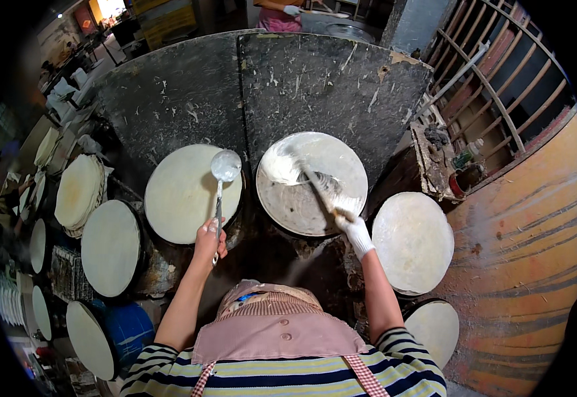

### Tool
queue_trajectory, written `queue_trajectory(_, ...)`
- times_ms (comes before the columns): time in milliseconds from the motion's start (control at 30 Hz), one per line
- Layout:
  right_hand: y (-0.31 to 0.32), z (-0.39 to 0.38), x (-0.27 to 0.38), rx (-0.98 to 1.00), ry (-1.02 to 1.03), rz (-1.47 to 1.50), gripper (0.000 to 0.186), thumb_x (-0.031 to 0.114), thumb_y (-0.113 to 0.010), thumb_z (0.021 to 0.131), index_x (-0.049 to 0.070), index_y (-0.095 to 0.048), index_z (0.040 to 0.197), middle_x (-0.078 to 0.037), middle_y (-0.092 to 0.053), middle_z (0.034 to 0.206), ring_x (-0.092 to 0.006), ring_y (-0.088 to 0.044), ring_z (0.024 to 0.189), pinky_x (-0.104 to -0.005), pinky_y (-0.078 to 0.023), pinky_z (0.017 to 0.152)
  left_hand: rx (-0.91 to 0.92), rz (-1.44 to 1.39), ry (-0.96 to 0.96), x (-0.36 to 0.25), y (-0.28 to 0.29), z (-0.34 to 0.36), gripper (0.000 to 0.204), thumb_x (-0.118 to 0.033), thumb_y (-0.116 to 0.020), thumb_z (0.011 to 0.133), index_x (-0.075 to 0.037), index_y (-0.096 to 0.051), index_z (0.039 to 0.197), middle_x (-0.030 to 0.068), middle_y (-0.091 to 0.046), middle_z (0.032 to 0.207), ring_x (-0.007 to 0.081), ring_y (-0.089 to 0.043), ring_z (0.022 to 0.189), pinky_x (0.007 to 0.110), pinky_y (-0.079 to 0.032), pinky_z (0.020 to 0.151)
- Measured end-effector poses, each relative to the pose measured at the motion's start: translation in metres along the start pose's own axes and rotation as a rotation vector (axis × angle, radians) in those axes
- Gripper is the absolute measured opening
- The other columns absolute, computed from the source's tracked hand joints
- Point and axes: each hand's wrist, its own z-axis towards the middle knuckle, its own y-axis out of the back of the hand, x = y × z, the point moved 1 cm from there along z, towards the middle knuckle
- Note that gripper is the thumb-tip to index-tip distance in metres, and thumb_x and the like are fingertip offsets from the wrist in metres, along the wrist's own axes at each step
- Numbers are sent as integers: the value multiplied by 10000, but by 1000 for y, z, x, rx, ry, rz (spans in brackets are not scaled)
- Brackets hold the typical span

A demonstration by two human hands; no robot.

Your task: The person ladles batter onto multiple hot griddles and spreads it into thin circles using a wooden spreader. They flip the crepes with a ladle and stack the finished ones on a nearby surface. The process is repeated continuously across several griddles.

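Observation:
My left hand (210,241), bare, grips the handle of a metal ladle (226,165). The ladle's round bowl, whitish inside, is over the right edge of a round griddle covered by a pale sheet (181,192). In a white glove, my right hand (354,233) closes on the handle of a spreading tool (320,187). Its far end is blurred and lies over the griddle (287,210) in front of me. White batter (280,165) coats the griddle's upper left, with a thin streak at its right side; grey surface shows between.
A dark, splattered panel (169,99) stands behind the griddles. More pale-covered rounds flank me: one at right (413,241), one at left (111,248). A cluttered ledge (437,162) and barred window (500,79) are at right. Another person (282,16) works beyond the panel.

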Motion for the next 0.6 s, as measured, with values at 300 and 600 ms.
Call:
queue_trajectory(300, 20, 9, -23, 209, 10, -208, 319, 119, -524, 818, 20, -562, 1119, -74, -618, 978, -135, -557, 759, -261, -434, 673, -80, 29, 3, 11, -5, -26, 279, -242, -329, 940, -43, -438, 1102, 13, -405, 553, 87, -336, 342, 256, -316, 311)
queue_trajectory(600, -27, 94, 28, 172, 57, -173, 288, 187, -507, 834, 94, -571, 1099, 20, -480, 604, -75, -397, 420, -235, -316, 352, -156, 48, -24, 27, -22, -56, 237, -237, -347, 940, -74, -474, 1054, 7, -409, 545, 84, -340, 335, 247, -315, 305)
